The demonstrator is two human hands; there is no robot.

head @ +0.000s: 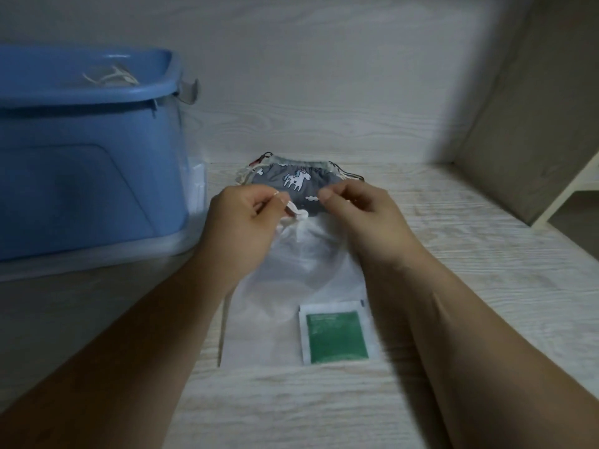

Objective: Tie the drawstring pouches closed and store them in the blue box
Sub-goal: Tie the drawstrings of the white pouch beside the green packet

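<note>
A white sheer drawstring pouch [285,286] lies flat on the pale wooden surface, its gathered neck pointing away from me. A green-and-white sachet [335,333] shows at its near right corner. My left hand [241,222] pinches the white drawstring [296,212] at the neck. My right hand [359,215] pinches the cord on the other side, though the cord there is hidden by the fingers. Behind the hands lies a grey pouch with a unicorn print [298,183]. The blue box [87,157] stands at the left with white cords visible inside.
A beige board or panel [531,124] rises at the right side, with a white edge [564,202] below it. More pouches peek out from under the grey one [256,163]. The wall runs close behind.
</note>
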